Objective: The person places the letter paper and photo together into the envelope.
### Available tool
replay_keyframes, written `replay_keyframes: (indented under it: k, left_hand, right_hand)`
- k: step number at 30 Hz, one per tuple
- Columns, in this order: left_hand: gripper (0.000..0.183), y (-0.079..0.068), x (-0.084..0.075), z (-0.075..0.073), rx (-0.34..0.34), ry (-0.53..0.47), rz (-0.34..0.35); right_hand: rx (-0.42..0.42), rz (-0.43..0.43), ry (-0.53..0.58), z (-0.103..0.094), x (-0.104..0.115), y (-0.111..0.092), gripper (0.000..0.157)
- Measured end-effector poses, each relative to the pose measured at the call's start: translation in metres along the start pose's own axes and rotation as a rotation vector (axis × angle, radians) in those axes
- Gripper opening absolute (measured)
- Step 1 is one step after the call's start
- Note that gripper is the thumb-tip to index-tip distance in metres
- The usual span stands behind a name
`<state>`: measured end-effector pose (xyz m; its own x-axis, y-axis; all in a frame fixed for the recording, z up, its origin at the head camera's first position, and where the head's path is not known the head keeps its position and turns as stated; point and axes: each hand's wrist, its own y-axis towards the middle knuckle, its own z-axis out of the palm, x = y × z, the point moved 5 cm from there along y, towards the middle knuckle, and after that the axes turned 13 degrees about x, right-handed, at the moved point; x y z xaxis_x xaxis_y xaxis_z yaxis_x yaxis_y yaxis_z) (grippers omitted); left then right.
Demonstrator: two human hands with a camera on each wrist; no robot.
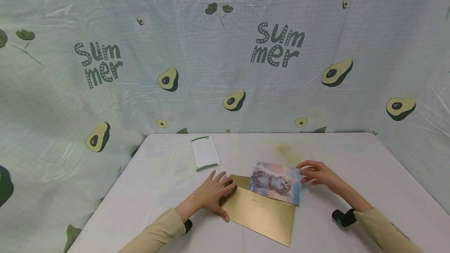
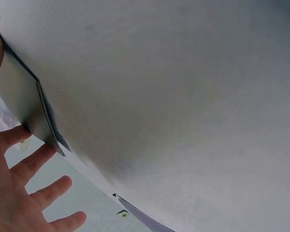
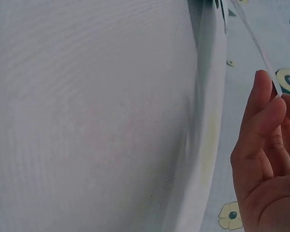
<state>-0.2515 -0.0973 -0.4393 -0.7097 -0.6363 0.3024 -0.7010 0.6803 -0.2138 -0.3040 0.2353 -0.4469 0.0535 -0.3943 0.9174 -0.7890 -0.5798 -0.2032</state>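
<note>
A gold envelope (image 1: 261,214) lies slanted on the table, its flap side toward the back. My left hand (image 1: 212,194) rests with spread fingers at its left edge; in the left wrist view, fingertips touch the rim of the envelope (image 2: 26,92). A card with a picture of kittens (image 1: 272,182) overlaps the envelope's upper right part and hides some of it. My right hand (image 1: 318,175) pinches this card at its right edge between thumb and fingers. The right wrist view shows the card (image 3: 259,46) edge-on, as a thin strip.
A white pad or packet with green ends (image 1: 205,153) lies farther back on the left. The white table (image 1: 168,190) ends at a hanging cloth (image 1: 197,50) printed with avocados. Dark wrist cameras (image 1: 343,218) sit beneath both forearms.
</note>
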Motion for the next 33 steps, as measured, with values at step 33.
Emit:
replay_keyframes:
  k: [33]
  left_hand:
    - [0.103,0.001,0.001,0.001,0.001,-0.008,0.008]
  right_hand:
    - [-0.036,0.017,-0.031,0.028,0.013,0.029,0.034]
